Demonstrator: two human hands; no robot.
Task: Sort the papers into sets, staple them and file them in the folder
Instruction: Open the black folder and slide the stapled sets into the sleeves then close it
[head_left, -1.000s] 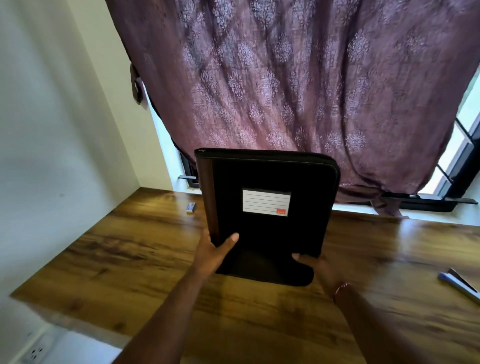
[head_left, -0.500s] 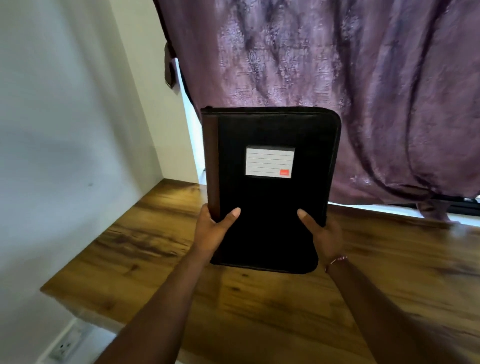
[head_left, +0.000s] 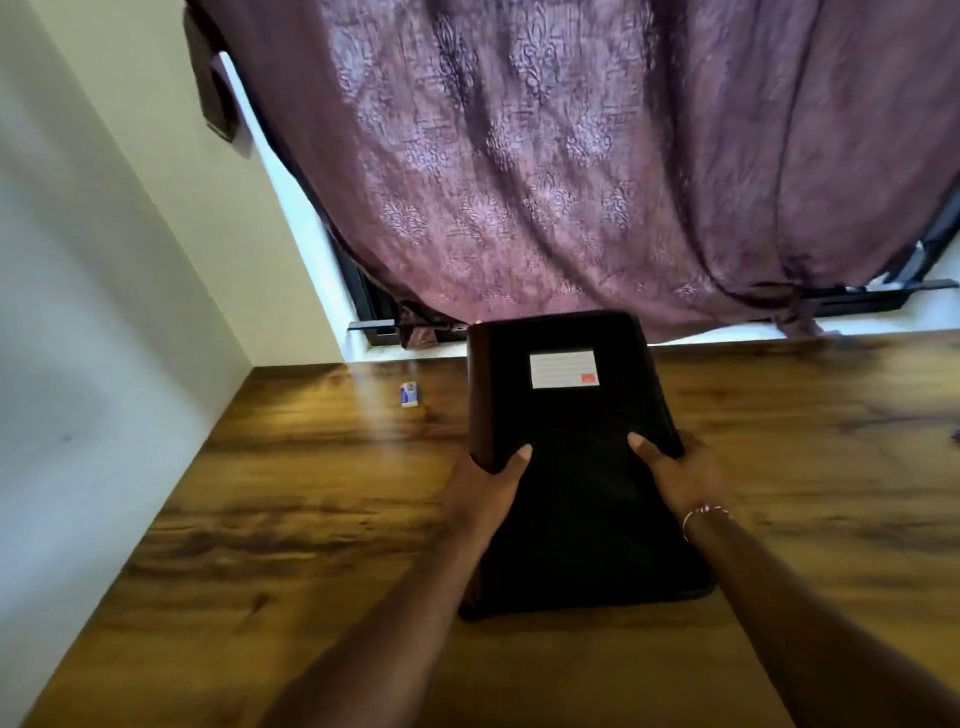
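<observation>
A black zip folder (head_left: 571, 467) with a brown spine and a white label lies closed and nearly flat over the wooden table (head_left: 311, 493), its far end slightly raised. My left hand (head_left: 485, 491) grips its left edge at the spine, thumb on the cover. My right hand (head_left: 680, 475) grips the right edge, thumb on top; a thin bracelet is on that wrist. No papers or stapler show in view.
A small blue and white box (head_left: 409, 393) lies on the table near the back left. A maroon patterned curtain (head_left: 571, 156) hangs over the window behind the table. A white wall (head_left: 104, 312) borders the table's left side.
The folder, held upright in front of the curtain before, has been lowered and tipped down toward the table. Both hands kept their grip on its sides.
</observation>
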